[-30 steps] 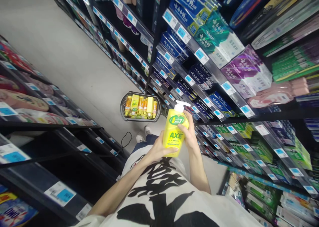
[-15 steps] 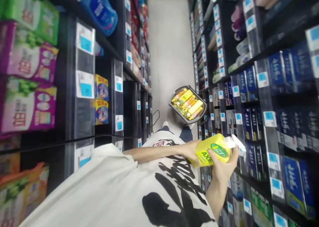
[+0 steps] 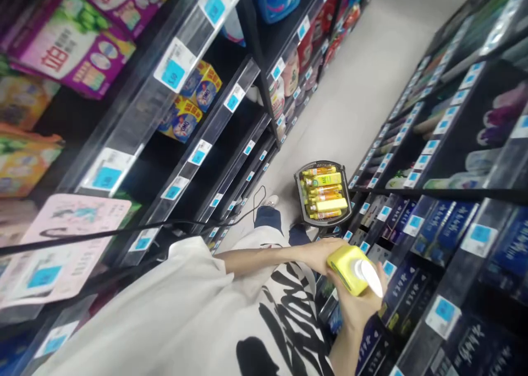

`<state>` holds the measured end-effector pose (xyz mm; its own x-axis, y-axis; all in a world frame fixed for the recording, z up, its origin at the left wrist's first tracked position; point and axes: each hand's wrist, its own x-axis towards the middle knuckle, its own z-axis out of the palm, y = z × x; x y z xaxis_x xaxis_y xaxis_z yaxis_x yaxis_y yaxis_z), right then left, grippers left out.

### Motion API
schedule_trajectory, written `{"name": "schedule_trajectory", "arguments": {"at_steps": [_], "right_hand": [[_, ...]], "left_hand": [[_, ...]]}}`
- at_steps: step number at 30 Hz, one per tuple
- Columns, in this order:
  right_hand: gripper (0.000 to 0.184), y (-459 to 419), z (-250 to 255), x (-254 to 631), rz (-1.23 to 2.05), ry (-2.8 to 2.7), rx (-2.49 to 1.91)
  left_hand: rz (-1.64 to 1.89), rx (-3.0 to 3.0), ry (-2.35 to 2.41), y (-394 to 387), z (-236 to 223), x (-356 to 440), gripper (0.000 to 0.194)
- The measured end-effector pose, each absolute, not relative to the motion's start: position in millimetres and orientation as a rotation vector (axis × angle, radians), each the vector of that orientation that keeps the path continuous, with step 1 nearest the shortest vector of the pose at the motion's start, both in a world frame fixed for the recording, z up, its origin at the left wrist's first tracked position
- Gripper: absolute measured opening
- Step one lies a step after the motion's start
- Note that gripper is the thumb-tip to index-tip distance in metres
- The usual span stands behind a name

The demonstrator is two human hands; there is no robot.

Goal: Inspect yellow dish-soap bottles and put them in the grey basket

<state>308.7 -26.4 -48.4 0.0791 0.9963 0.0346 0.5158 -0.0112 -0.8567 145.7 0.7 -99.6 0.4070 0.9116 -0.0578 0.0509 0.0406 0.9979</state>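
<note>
Both hands hold a yellow pump bottle (image 3: pixel 343 266) in front of my body, its white pump top tilted toward the camera and to the right. My left hand (image 3: pixel 320 256) is closed on the bottle's far left side, the fingers partly hidden behind it. Around the near and right side, close to the pump, wraps my right hand (image 3: pixel 358 310). Past the bottle, near my feet, a dark shopping basket (image 3: pixel 297 191) holds several yellow and orange bottles and packs.
Shelves with price tags line both sides of the aisle. Purple detergent packs (image 3: pixel 76 40) and yellow OMO boxes (image 3: pixel 183 117) are on the left; dark blue packs (image 3: pixel 437 230) are on the right, near my hands. A black cable (image 3: pixel 165 223) crosses the left side. Grey floor (image 3: pixel 358 73) runs ahead.
The view has swung round, so the aisle now slants up to the right. The bottle has tipped from lying sideways with its AXE label showing to pump-end toward the camera. Both hands keep hold.
</note>
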Motion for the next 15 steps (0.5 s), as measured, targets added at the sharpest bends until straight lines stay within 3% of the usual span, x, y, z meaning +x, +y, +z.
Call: {"name": "schedule_trajectory", "arguments": {"at_steps": [6,15], "right_hand": [[0.087,8,-107,315,1.148,-1.848,-1.365],[0.071,-4,-182,268,1.335,-2.07,-0.947]], "left_hand": [[0.882,1.196,1.344,-17,-129,139,0.065],[0.912,1.048,1.572,-59,-181,83,0.046]]}}
